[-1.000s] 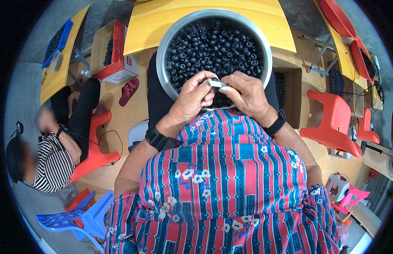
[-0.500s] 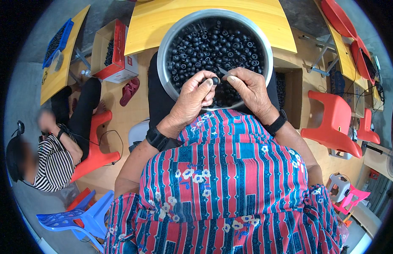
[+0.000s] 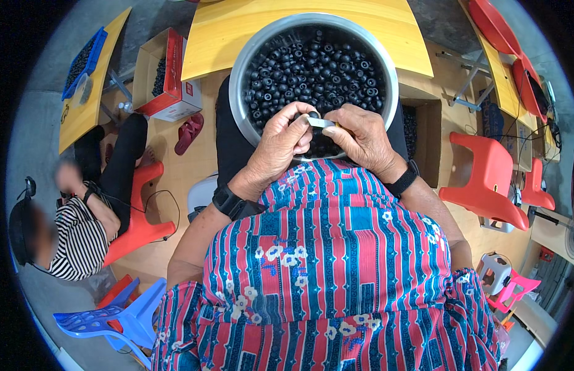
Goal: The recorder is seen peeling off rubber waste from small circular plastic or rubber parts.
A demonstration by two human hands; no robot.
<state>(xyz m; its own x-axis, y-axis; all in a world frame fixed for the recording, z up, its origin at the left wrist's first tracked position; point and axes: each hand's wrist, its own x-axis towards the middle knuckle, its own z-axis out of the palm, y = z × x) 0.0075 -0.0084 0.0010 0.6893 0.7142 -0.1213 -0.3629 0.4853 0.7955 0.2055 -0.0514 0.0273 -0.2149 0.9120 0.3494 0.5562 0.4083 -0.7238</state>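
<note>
Over the near side of a large metal basin (image 3: 237,93), my two hands are close together. My left hand (image 3: 279,135) pinches a small round black part (image 3: 314,115) between thumb and fingertips. Closed around a small knife (image 3: 321,122), my right hand (image 3: 365,135) lays its pale blade against or just over that part. The knife's handle is mostly covered by my fingers, with a bit of yellow showing. Many loose black parts (image 3: 311,68), rounded and with holes in several, fill the basin below.
A yellow table (image 3: 206,43) stands beyond the basin. At left are an open carton (image 3: 175,93), a pink slipper (image 3: 188,133) and a seated person (image 3: 82,222) on a red stool. Red stools (image 3: 485,176) and another carton (image 3: 428,139) stand at right.
The knife blade has swung from pointing up and away to lying level across the black part. My right hand has turned with it; my left hand has barely moved.
</note>
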